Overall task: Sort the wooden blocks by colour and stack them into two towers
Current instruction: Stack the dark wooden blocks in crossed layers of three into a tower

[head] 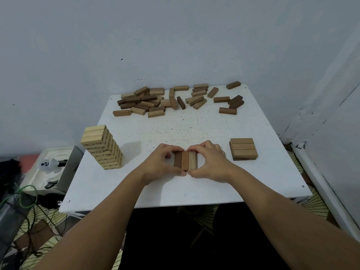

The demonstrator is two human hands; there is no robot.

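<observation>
Now both hands, left hand (165,162) and right hand (208,160), squeeze three blocks (185,160) together mid-surface, pale tower (102,147) at nine o'clock well up, loose pile (155,103) at twelve still unsorted.

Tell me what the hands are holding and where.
Three blocks set side by side: left hand grips their left side, right hand their right side, thumbs at the near ends.

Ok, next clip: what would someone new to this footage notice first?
Probably the two hands at the table's near middle, left hand and right hand, each with its grip pressed against a side of a row of three blocks of differing browns. Next comes the tall pale tower at the left edge of the white table. Then the loose pile of mixed blocks along the far edge and a low brown stack on the right.
</observation>
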